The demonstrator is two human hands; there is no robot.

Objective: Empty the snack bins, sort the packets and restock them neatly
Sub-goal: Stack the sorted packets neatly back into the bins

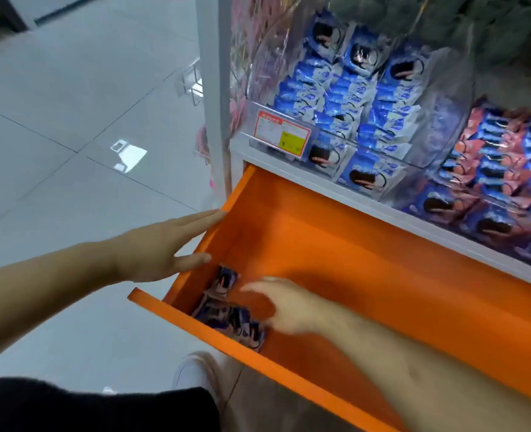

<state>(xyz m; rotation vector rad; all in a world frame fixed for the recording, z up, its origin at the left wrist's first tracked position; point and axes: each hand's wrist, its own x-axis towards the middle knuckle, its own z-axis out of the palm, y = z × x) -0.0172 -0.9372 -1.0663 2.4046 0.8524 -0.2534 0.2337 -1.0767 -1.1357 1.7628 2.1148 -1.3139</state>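
The orange drawer [367,244] is being steadied at its left wall by the left hand [161,244], fingers straight and flat. The right hand [284,304], blurred, is being lowered over the snack packets [229,313] lying in the drawer's front-left corner; its grip cannot be told. Blue packets [351,98] are being displayed in clear bins [444,120] above.

Head view only: looks steeply down, close above orange drawer [367,260], shelf bins [367,98] beyond.
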